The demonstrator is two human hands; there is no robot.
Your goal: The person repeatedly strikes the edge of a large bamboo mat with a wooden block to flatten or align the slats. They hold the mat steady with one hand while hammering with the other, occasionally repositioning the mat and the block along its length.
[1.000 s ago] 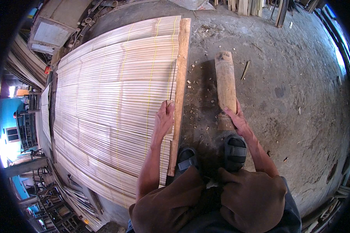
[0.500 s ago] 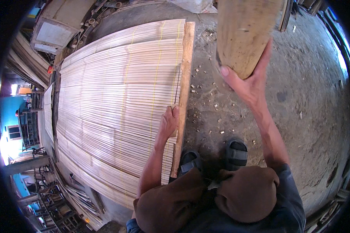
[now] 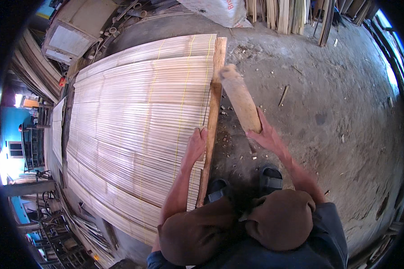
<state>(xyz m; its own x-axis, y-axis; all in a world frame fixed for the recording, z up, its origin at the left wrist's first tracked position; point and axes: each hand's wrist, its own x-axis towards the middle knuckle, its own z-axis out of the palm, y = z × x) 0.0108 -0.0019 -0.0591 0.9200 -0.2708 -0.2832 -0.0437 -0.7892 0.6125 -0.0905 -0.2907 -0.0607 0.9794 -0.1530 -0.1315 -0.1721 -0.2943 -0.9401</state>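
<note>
Across this grey workshop floor [image 3: 327, 148] I can see a white sack [image 3: 220, 12] at the far side and, nearer, a broad slatted mat [image 3: 134, 116] with a wooden plank [image 3: 216, 89] along its right edge. The left hand [image 3: 197, 143] rests there, fingers closed on a thin dark strip [image 3: 206, 110]. The right hand's [image 3: 265, 135] fingers grip the lower end of a thick bamboo club [image 3: 242, 102], its blurred top slanting toward the plank; whether they touch, I can't tell.
</note>
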